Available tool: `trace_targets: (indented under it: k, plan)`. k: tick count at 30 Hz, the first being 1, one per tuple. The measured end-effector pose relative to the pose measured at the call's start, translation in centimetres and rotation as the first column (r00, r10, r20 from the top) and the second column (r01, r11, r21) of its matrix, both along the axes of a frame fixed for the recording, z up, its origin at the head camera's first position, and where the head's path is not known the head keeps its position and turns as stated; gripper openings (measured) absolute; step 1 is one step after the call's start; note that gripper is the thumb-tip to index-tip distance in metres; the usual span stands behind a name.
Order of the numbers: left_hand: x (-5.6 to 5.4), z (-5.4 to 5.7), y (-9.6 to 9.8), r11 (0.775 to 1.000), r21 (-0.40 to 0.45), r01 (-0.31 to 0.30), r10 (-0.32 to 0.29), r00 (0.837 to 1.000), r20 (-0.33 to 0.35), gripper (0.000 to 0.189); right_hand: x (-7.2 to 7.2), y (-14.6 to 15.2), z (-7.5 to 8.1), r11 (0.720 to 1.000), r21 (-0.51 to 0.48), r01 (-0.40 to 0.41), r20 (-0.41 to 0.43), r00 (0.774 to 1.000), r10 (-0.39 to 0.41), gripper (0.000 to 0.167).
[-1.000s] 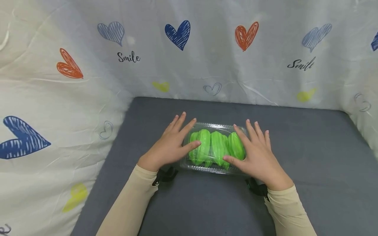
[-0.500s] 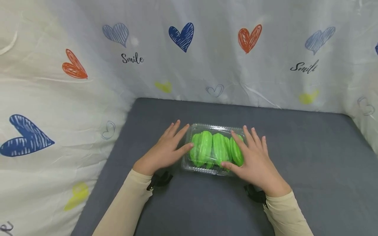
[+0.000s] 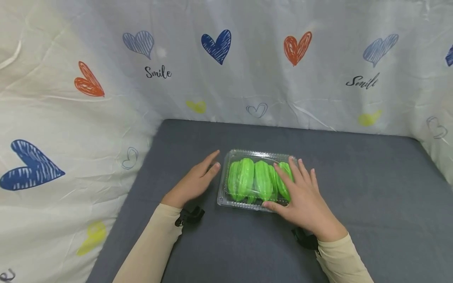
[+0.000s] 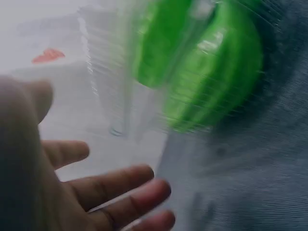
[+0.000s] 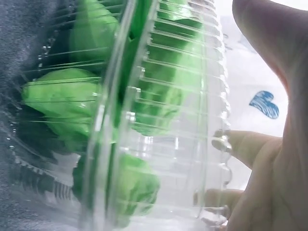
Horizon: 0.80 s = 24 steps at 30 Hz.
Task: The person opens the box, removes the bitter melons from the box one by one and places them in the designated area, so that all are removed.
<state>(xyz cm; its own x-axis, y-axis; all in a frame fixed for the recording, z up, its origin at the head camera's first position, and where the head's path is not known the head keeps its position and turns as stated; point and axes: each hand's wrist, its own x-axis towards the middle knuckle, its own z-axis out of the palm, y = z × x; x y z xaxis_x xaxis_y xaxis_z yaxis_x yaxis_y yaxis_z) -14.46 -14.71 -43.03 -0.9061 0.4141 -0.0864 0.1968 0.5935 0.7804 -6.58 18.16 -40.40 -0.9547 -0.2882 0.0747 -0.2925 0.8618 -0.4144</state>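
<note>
A clear plastic clamshell box [image 3: 223, 200] sits lid-down on the grey table, with several bright green, ridged pieces like star fruit [image 3: 245, 179] inside. My left hand [image 3: 192, 181] is just left of the box, apart from it, thumb and fingers extended and holding nothing. In the left wrist view its fingers [image 4: 110, 181] stretch out below the box. Spread across the box's right end is my right hand [image 3: 305, 202], fingers extended and thumb at the front edge. The right wrist view has its fingertips behind the clear lid [image 5: 211, 86]. The right hand covers the box's right corner.
A grey cloth [image 3: 382, 196] covers the table. White curtains [image 3: 255, 51] printed with hearts and words close off the back and sides. Black wrist straps [image 3: 192, 215] sit at both cuffs.
My left hand has drawn left, off the box, and its fingers have come closer together. The right hand has shifted slightly down and left, staying over the right end.
</note>
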Motion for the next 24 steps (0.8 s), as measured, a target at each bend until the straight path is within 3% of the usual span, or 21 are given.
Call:
trace_targets:
  k: [6, 11, 16, 24]
  plan:
    - [-0.9, -2.3, 0.3, 0.981, 0.193, -0.030, 0.035, 0.999, -0.022, 0.056, 0.2, -0.1, -0.5, 1.000, 0.000, -0.003, -0.004, 1.000, 0.003, 0.110]
    - [-1.0, -3.5, 0.7, 0.955, 0.288, -0.070, 0.073, 0.997, 0.002, 0.050, 0.2, -0.1, -1.0, 1.000, -0.001, 0.000, -0.001, 1.000, 0.000, 0.112]
    - [-0.9, -4.1, 0.6, 0.945, 0.313, -0.091, 0.094, 0.996, 0.005, 0.048, 0.4, -0.3, -1.4, 1.000, -0.007, -0.005, -0.001, 1.000, 0.005, 0.115]
    - [-0.9, -5.0, 0.8, 0.961, 0.269, -0.064, 0.068, 0.998, -0.006, 0.049, 1.0, -0.3, -1.4, 1.000, -0.007, 0.014, -0.016, 1.000, -0.014, 0.120]
